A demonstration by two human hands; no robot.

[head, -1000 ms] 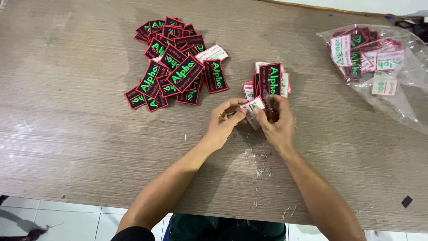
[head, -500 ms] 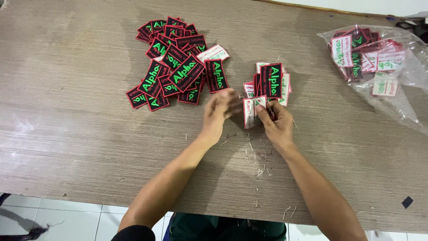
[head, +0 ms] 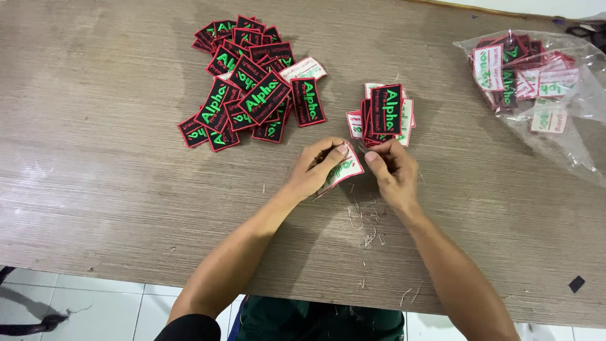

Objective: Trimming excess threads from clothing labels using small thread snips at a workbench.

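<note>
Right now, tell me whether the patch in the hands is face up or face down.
Face down: the patch shows its white backing, green stitching reversed, unlike the black-faced stack.

Left hand (head: 315,169) pinching a patch (head: 344,172), white backing up. Right hand (head: 391,169) beside it, perhaps touching its edge.

The patch (head: 344,172) is a small rectangular embroidered label seen from its back: a white face with a red stitched border and green lettering showing through in mirror. It is held tilted just above the bench, its long axis running from about 7 o'clock up to 1 o'clock. The left hand (head: 315,167) pinches its 9 o'clock side, thumb on top, and the right hand (head: 392,169) sits at its 3 o'clock end.
</note>
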